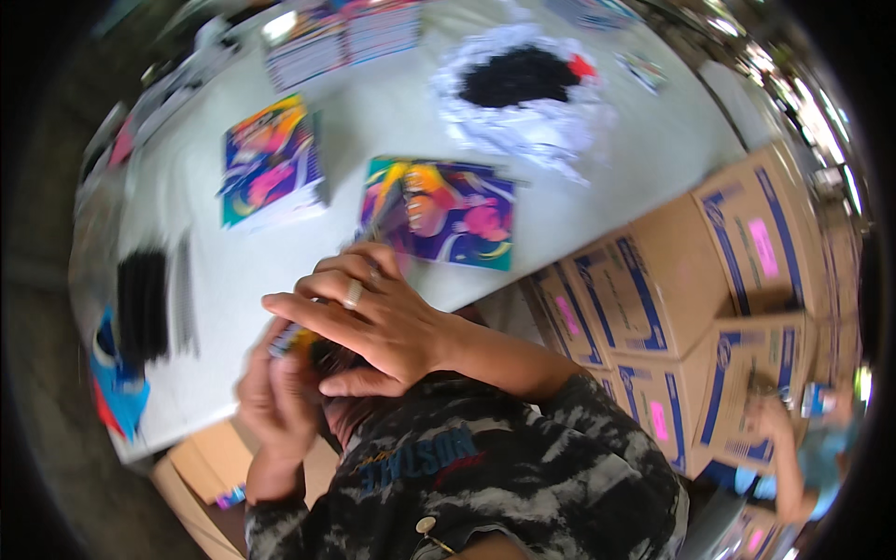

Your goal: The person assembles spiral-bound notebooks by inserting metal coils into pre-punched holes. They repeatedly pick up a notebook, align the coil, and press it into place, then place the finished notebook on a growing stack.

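Note:
My left hand, blurred by motion, is closed round a small yellow-and-dark thing that I cannot make out, close in front of my body. Over it lies my right hand, a ring on one finger, its index finger stretched out and its thumb apart. A thin greyish blur shows by the right fingertips; its kind is unclear. Just beyond them, colourful printed booklets lie at the table's near edge. Farther left stands a small stack of the same booklets.
On the white table are black wire-like strips, taller booklet stacks and a white plastic bag holding a black heap. Cardboard boxes are piled at right, where another person's arm shows. A blue-and-red bag hangs at left.

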`<state>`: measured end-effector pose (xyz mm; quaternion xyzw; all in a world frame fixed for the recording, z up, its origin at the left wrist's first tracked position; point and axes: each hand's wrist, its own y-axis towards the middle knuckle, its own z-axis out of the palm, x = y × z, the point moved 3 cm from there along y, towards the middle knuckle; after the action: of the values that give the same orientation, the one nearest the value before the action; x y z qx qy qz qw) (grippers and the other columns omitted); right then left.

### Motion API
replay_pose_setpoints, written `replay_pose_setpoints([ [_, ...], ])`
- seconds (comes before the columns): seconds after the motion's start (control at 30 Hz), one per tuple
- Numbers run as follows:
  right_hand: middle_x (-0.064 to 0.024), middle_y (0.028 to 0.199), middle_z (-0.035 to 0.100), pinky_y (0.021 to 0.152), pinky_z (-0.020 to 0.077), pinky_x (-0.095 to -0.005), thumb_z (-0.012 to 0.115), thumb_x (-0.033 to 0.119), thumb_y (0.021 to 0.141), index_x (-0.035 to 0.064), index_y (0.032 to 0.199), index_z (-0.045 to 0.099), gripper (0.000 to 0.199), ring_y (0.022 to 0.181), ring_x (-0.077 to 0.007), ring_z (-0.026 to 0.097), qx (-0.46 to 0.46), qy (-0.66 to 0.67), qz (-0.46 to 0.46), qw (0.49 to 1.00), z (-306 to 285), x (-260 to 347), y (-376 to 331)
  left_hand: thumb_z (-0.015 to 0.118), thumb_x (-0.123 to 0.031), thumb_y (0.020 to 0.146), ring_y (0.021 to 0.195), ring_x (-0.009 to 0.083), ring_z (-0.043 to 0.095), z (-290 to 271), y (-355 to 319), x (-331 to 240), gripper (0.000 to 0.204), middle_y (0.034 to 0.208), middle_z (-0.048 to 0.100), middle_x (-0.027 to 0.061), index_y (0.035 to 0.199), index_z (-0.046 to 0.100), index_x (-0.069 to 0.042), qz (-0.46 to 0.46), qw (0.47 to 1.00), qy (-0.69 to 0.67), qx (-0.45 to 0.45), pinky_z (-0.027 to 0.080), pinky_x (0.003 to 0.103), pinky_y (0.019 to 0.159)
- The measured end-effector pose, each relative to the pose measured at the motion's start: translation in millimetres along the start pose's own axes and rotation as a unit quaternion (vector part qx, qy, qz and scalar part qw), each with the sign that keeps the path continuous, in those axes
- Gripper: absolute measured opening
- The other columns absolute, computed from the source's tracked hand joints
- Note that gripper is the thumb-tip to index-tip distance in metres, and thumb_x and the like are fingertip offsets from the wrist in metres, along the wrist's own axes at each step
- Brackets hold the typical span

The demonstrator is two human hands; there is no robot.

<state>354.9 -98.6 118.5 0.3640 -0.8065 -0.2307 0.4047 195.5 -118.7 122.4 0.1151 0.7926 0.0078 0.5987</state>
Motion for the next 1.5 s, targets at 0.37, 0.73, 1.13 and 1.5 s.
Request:
replay_pose_setpoints([
  [0.37,-0.0046,0.071,0.061,0.061,0.0461,-0.0229,0.073,0.0,0.068,-0.0012,0.079,0.058,0.019,0.071,-0.0072,0.058,-0.13,0.309,0.396,0.855,12,-44,-49,0.06,-0.001,0.073,0.075,0.0099,0.053,26,67,41,0.013,0.079,0.056,0.0024,0.085,0.059,0.0,-0.043,0.976,-0.124,0.172,0.043,0.024,0.071],
  [0.73,-0.0064,0.109,0.05,0.071,0.0445,-0.0232,0.056,0.005,0.087,0.0076,0.123,0.037,0.041,0.089,-0.0091,0.051,-0.528,0.365,0.25,0.725,-29,-48,-67,0.07,-0.012,0.077,0.074,0.0113,0.055,22,93,22,0.057,0.081,0.059,0.0044,0.124,0.04,0.0,0.158,0.979,0.124,-0.02,0.045,0.024,0.068],
  [1.13,-0.0236,0.136,0.034,0.103,0.0068,-0.055,0.061,0.034,0.08,-0.0056,0.136,0.023,0.078,0.131,-0.036,0.025,-0.159,-0.267,0.463,0.83,-13,-90,-176,0.079,-0.035,0.064,0.119,0.0339,0.037,100,97,110,0.087,0.128,0.042,0.0187,0.132,0.035,-0.003,0.057,0.918,0.377,0.107,0.027,0.044,0.099],
  [1.5,-0.0214,0.121,0.052,0.102,0.0195,-0.046,0.071,0.033,0.073,-0.0042,0.133,0.033,0.08,0.12,-0.0314,0.043,-0.122,-0.227,0.387,0.885,-27,-125,-158,0.081,-0.033,0.055,0.083,0.0279,0.061,89,106,109,0.074,0.096,0.064,0.0116,0.119,0.053,-0.009,0.121,0.902,0.408,0.076,0.044,0.035,0.074],
])
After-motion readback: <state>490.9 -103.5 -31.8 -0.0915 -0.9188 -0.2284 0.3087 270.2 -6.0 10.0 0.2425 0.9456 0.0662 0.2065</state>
